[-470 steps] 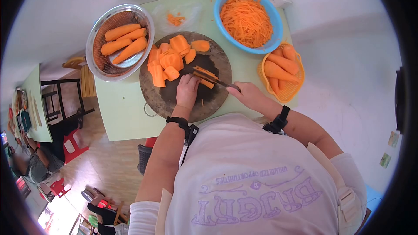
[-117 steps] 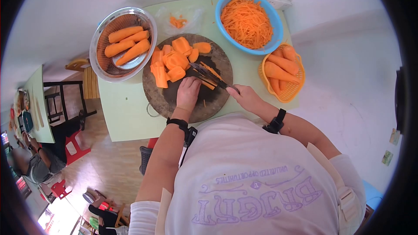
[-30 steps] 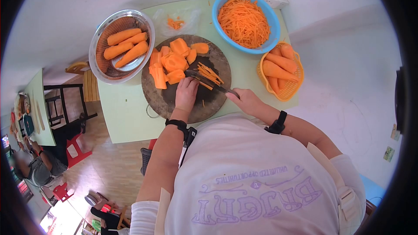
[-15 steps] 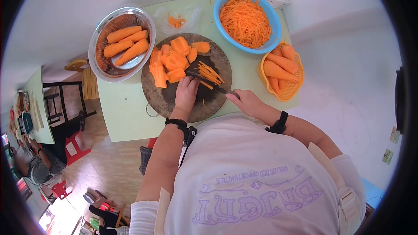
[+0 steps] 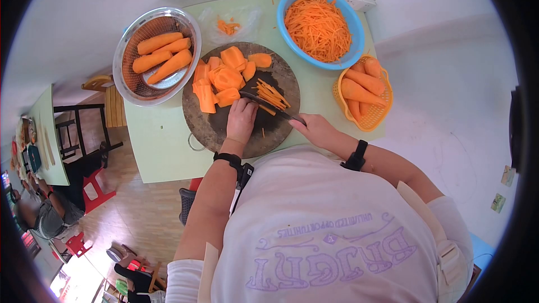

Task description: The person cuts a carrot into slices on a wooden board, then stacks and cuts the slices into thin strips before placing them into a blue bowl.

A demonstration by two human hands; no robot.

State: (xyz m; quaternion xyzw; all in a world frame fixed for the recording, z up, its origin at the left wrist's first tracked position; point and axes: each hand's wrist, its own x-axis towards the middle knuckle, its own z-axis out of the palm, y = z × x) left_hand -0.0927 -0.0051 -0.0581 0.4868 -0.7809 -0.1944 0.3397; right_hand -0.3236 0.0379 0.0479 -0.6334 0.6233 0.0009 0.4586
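Observation:
A round dark chopping board (image 5: 269, 140) lies in front of me, with flat carrot slices (image 5: 227, 78) heaped on its far left part. My right hand (image 5: 314, 129) grips the handle of a kitchen knife (image 5: 269, 106), whose dark blade slants across the board. Against the near side of the blade, my left hand (image 5: 242, 120) is closed, fingertips bent down onto the board. A bit of carrot (image 5: 267, 110) pokes out beside those fingertips; the rest is hidden by hand and blade. Thin carrot strips (image 5: 272, 94) lie just beyond the knife.
A metal strainer bowl (image 5: 128, 87) with peeled carrots stands back left. The blue basin (image 5: 355, 25) of carrot shreds and a yellow basket (image 5: 368, 122) of whole carrots are at right. A plastic bag (image 5: 251, 19) with scraps lies behind the board. Another person (image 5: 59, 213) sits far left.
The knife's handle end and my right hand have shifted very slightly to the left and up. My left hand stays almost in place; the view has moved a little.

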